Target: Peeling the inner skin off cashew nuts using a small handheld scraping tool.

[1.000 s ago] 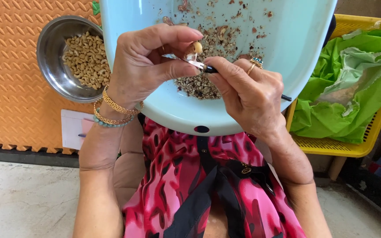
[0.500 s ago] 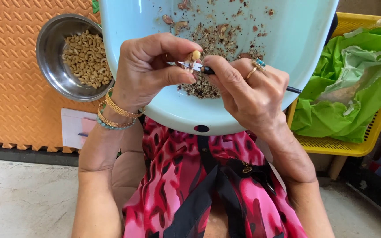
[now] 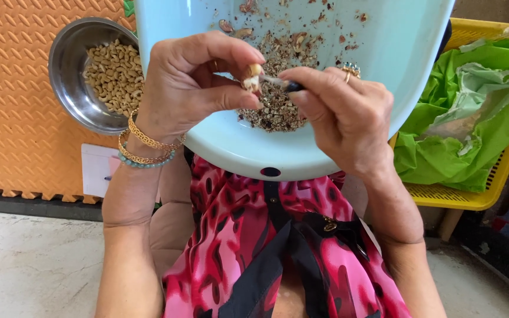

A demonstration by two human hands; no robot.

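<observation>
Cashew kernel (image 3: 252, 77), pinched in left hand (image 3: 187, 88) fingers above the pale blue basin (image 3: 384, 76), now sits turned, right hand (image 3: 343, 115) fingers gripping a small blade (image 3: 278, 82) against it, peeling ongoing.

A pale, curved cashew nut (image 3: 252, 77) is pinched upright between the left hand's (image 3: 187, 88) thumb and fingers. At its three o'clock, a small knife (image 3: 278, 82), dark-handled, touches it with a thin, probably metal blade, held in the right hand (image 3: 340, 115).

Single head-worn view, looking steeply down, close over the lap and pale blue basin (image 3: 384, 118)
</observation>
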